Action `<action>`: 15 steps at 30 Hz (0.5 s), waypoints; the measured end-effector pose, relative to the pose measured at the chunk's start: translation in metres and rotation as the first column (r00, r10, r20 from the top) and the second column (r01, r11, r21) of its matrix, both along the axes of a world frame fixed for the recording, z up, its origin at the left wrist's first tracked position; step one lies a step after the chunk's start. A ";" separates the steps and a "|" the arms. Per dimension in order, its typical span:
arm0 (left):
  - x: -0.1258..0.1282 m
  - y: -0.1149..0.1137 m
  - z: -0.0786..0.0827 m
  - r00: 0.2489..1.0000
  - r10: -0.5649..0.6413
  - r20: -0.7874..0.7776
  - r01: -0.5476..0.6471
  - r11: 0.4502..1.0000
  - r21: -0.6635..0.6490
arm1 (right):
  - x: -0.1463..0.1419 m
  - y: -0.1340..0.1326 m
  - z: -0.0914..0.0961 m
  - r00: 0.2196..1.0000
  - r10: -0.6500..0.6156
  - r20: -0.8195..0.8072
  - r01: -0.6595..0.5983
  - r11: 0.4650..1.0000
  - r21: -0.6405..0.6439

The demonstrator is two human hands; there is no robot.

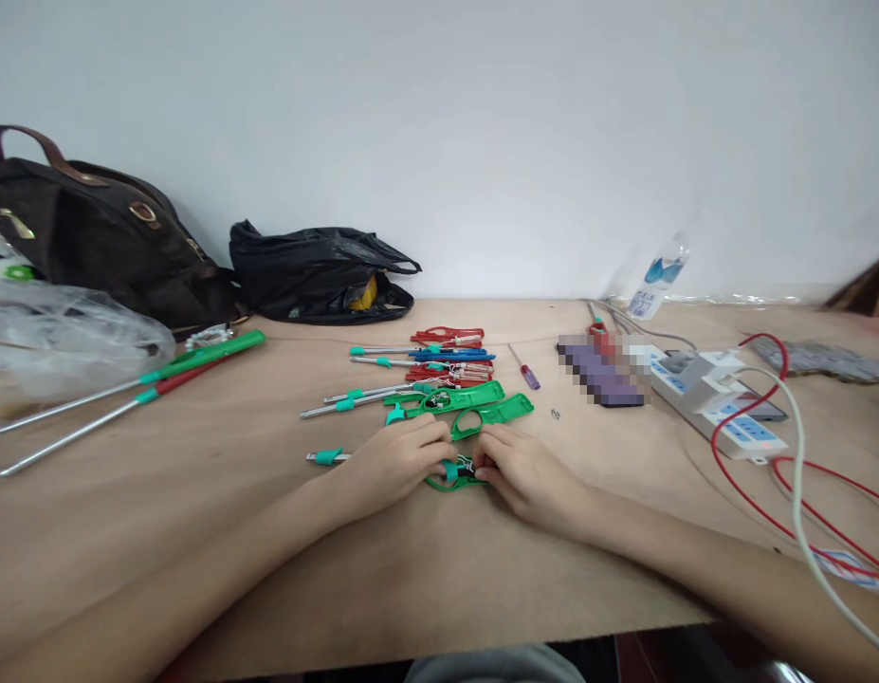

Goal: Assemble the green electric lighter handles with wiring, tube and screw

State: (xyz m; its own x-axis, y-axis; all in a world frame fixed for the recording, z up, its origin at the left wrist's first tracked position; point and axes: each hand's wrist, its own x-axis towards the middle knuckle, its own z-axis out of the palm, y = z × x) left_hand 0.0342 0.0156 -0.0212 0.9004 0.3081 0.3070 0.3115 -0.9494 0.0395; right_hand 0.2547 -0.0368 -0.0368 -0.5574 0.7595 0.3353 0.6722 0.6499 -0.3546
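A green plastic lighter-style handle with a teal collar [454, 471] is being held flat on the light brown wooden tabletop [283, 541], pretty much dead centre and close to the near edge. It's pinched from both sides: the left hand [396, 460] is curled down over its left end, fingers bent and closed onto it, and the right hand [528, 471] is pressed against its right end with the fingertips tucked in around a small dark metal bit in the middle. How tight the grip is can't really be told, since most of the piece is hidden under the fingers.

A silver metal tube with a teal cap [326, 457] is seen poking out just left of the left hand. Just behind the hands, a pile of green, red and blue handle shells and tubes [439, 375] is spread out. A small purple-handled screwdriver [525, 370] is lying to the right of the pile. Further right, a white power strip [716, 403] with red cables is found. Against the wall, a dark brown leather handbag [90, 232] and a black plastic bag [318, 275] are parked.
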 end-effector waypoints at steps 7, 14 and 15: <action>0.001 0.001 -0.002 1.000 -0.017 0.023 0.016 1.000 0.022 | 0.000 0.000 -0.002 1.000 -0.005 0.001 0.005 1.000 0.007; 0.001 0.000 0.001 1.000 -0.020 0.020 0.019 0.999 0.029 | 0.000 0.000 0.000 1.000 -0.001 -0.001 0.001 1.000 -0.006; 0.001 -0.001 0.001 0.999 -0.023 0.023 0.023 0.999 0.031 | 0.000 0.000 0.000 1.000 -0.001 0.000 0.001 1.000 -0.005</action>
State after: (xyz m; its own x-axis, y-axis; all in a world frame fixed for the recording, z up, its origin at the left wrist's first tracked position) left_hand 0.0356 0.0150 -0.0198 0.8997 0.2773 0.3371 0.2888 -0.9572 0.0167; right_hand 0.2543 -0.0369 -0.0368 -0.5564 0.7618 0.3317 0.6732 0.6473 -0.3575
